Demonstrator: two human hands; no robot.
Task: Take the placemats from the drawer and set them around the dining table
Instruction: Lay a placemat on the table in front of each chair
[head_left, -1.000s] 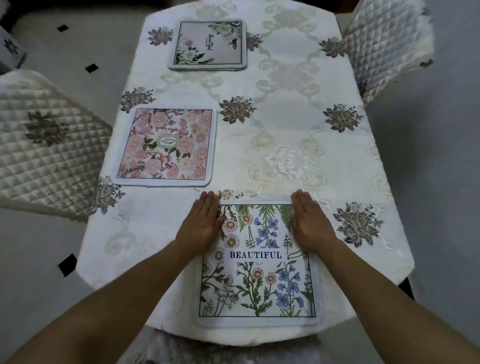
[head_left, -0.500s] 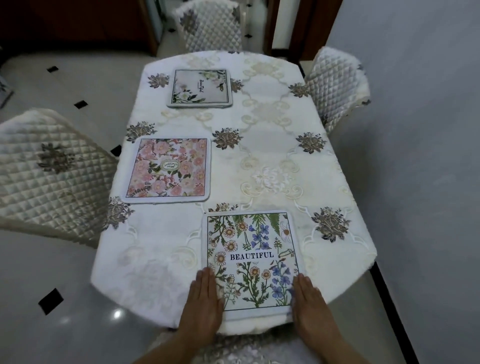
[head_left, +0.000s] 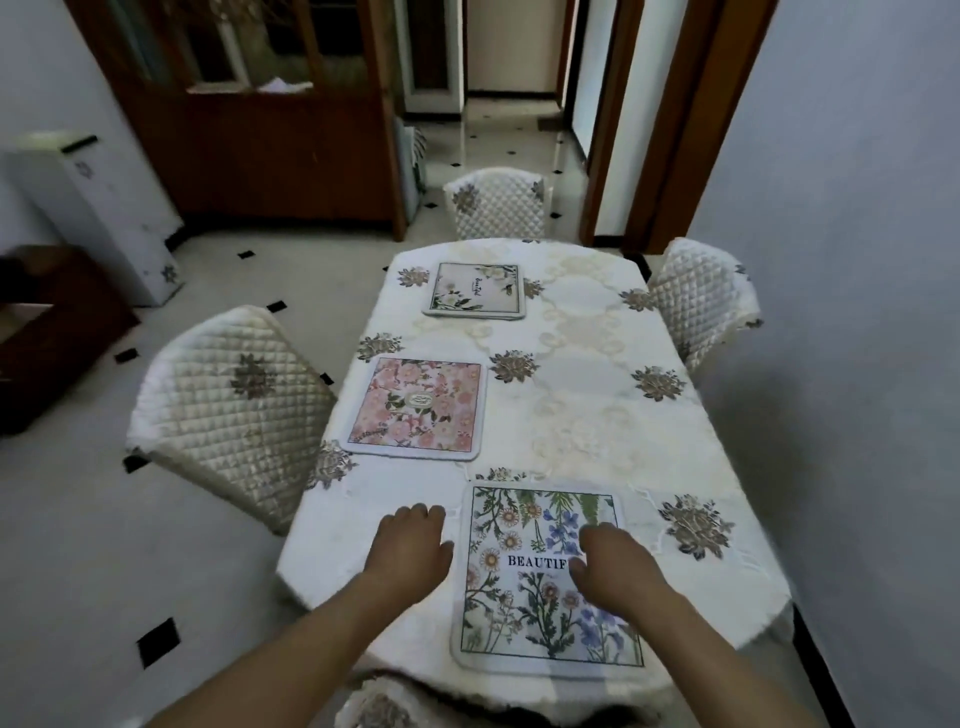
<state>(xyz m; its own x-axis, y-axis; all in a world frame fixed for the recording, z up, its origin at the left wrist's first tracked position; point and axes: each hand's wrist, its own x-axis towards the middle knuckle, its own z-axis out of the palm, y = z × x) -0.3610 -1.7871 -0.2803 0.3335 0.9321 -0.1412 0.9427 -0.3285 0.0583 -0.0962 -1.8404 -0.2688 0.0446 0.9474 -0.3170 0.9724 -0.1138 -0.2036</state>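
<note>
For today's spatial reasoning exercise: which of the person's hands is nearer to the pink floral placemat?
Left. The left hand lies on the tablecloth just below the pink floral placemat, apart from it. The right hand is farther off, over the wildflower placemat.

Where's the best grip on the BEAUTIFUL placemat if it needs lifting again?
Probably the near edge of the BEAUTIFUL placemat, from the person's side. It lies flat on the tablecloth, so only an edge can be pinched, and that edge reaches the table's rim. Neither the left hand nor the right hand holds anything.
</note>
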